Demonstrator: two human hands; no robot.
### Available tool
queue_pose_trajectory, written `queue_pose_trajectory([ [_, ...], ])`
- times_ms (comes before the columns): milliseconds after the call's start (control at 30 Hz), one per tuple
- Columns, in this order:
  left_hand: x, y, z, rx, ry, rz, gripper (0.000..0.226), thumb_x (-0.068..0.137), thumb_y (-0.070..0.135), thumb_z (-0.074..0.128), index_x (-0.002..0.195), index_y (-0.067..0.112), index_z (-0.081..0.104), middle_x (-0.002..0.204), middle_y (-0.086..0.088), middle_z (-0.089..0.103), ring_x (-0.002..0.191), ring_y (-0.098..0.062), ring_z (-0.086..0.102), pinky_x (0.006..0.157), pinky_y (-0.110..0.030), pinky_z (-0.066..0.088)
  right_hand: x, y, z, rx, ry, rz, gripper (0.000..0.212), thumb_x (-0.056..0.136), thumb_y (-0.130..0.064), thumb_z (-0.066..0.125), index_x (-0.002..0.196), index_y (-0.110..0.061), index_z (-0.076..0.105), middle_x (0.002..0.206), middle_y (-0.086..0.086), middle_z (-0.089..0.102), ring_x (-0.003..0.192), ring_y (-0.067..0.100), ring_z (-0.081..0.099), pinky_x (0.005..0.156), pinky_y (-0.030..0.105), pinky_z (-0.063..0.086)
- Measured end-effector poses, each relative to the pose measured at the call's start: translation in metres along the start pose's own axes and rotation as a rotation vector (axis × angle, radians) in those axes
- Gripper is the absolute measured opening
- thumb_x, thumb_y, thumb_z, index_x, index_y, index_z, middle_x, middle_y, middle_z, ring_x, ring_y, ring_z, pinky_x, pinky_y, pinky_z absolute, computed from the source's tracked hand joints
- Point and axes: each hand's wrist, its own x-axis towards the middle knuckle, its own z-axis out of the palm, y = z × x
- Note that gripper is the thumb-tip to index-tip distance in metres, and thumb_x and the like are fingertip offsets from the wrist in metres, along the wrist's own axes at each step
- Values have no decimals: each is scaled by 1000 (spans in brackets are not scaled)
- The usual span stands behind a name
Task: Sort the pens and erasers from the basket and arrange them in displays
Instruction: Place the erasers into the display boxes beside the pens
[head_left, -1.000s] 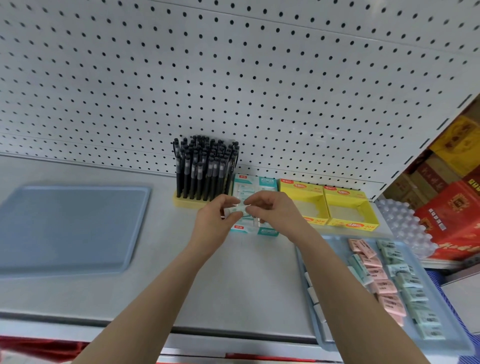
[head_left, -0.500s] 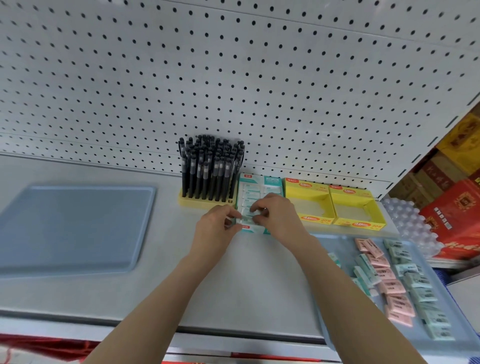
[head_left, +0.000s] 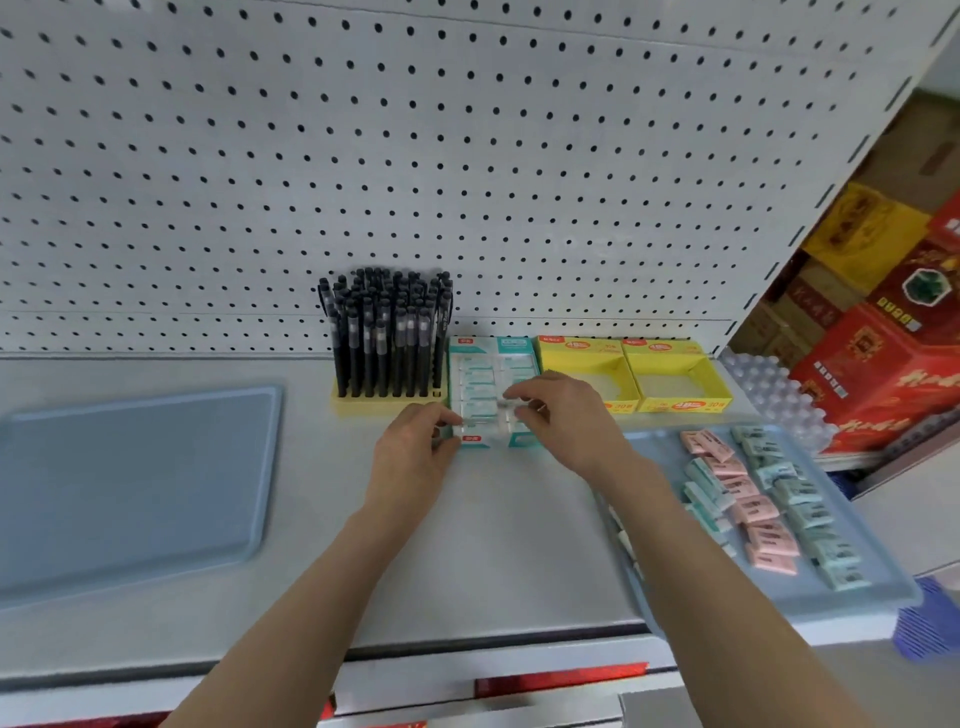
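A teal-and-white display box (head_left: 470, 353) of wrapped erasers stands on the shelf. Both hands hover over its front end. My left hand (head_left: 415, 452) and my right hand (head_left: 563, 410) pinch a white wrapped eraser (head_left: 491, 420) between their fingertips, low over the box's front row. To the left, a yellow stand (head_left: 384, 404) holds several black pens (head_left: 387, 332) upright. Two yellow display boxes (head_left: 589, 371) (head_left: 678, 376) to the right look empty. A blue tray (head_left: 878, 571) at the right carries several pink and mint erasers (head_left: 758, 509).
A second blue tray (head_left: 130, 478) lies bare at the left. The white pegboard (head_left: 415, 156) backs the shelf. Red and yellow cartons (head_left: 883, 332) and a white bumpy tray (head_left: 769, 389) sit off to the right. The shelf edge (head_left: 467, 644) runs along the front.
Both hands have lowered the eraser from mid-air down onto the front of the teal box. The view has shifted slightly to the right.
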Motion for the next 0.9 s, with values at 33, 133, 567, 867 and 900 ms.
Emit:
queue_pose_trajectory([
  [33,-1,1,0,13,8,5,22,83,7,72,101,19,68,104,1,62,82,-11,58,71,-14,48,-8,3,-5,5,17,11,25,90,-12,62,112,-17,72,103,6,66,86,21,62,84,33,48],
  [133,-8,7,1,92,45,26,26,82,5,70,106,17,68,111,-4,58,93,-24,59,79,-33,51,-34,19,-22,6,63,57,23,90,-12,63,111,-16,73,103,6,66,80,16,60,82,30,48],
  [567,-82,127,62,-4,-118,265,23,86,29,70,109,24,67,112,3,59,100,-15,55,89,-32,49,-108,108,-87,-351,-147,258,48,87,-38,67,130,-21,57,122,10,59,112,29,56,92,36,44],
  [867,-107,159,94,265,-254,240,45,85,42,68,125,23,61,134,2,51,122,-20,39,102,-25,30,-102,107,-87,-456,-234,171,34,88,-21,58,121,-14,60,119,12,63,107,30,58,83,35,46],
  [900,-107,158,94,269,-246,239,43,86,39,68,125,23,61,134,3,50,123,-19,38,102,-24,29,-101,104,-88,-476,-240,162,32,89,-20,58,120,-13,61,117,12,63,106,30,58,81,34,46],
])
